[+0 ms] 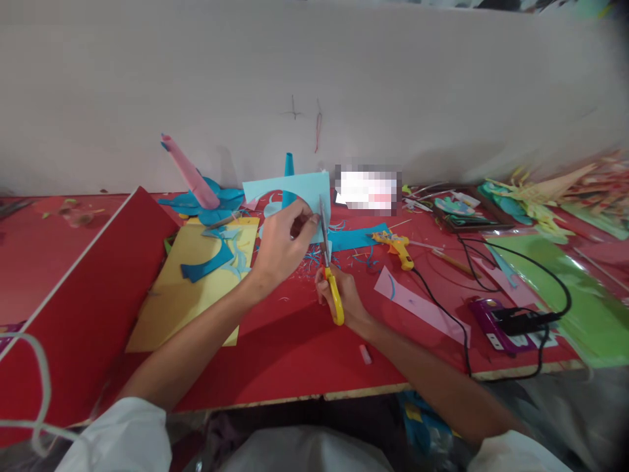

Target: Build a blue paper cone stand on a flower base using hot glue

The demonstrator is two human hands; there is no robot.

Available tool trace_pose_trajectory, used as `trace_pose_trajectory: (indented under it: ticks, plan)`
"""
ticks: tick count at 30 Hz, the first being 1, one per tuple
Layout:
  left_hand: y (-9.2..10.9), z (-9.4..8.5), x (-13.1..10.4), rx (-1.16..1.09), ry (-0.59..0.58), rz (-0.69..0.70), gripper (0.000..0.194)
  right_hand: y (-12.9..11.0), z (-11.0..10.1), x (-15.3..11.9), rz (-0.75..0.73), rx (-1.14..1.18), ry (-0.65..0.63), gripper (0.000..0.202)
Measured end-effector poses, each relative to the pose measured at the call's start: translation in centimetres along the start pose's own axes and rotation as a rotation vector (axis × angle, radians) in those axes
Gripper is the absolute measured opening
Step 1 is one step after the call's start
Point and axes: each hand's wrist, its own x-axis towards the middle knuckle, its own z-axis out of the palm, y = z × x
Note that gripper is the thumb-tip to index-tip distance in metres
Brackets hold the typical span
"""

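Note:
Pinched between the fingers of my left hand (286, 237) is a sheet of light blue paper (307, 188), held up above the table, with a curved piece cut out of its lower edge. My right hand (346, 292) is closed round the yellow handles of a pair of scissors (333, 292). The blades point up and lie against the right part of the paper. Behind the sheet stands a rolled blue paper cone (289, 164). Thin blue paper scraps (309, 260) litter the red table below my hands.
A yellow glue gun (398, 248) with a black cord lies to the right, by a pink paper strip (422, 305) and a purple extension socket (501, 328). Left are yellow sheets (196, 308), a pink cone on blue paper petals (191, 174) and a red upright board (98, 308).

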Motion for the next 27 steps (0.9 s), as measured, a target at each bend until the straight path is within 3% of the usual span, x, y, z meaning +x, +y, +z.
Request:
trace_pose_trajectory:
  ticks: [11, 16, 22, 27]
  plan:
    - [-0.08, 0.15, -0.15, -0.071, -0.005, -0.009, 0.023, -0.28, 0.26, -0.28, 0.035, 0.017, 0.035, 0.049]
    - [-0.52, 0.61, -0.02, -0.356, 0.008, -0.073, 0.028, 0.47, 0.31, -0.13, 0.026, 0.085, 0.054, 0.049]
    - [-0.67, 0.52, 0.55, -0.725, -0.006, -0.233, 0.039, 0.06, 0.03, -0.27, -0.006, 0.010, 0.037, 0.049]
    - [-0.73, 0.45, 0.59, -0.772, 0.002, -0.272, 0.045, -0.27, -0.03, -0.34, -0.004, 0.014, 0.023, 0.053]
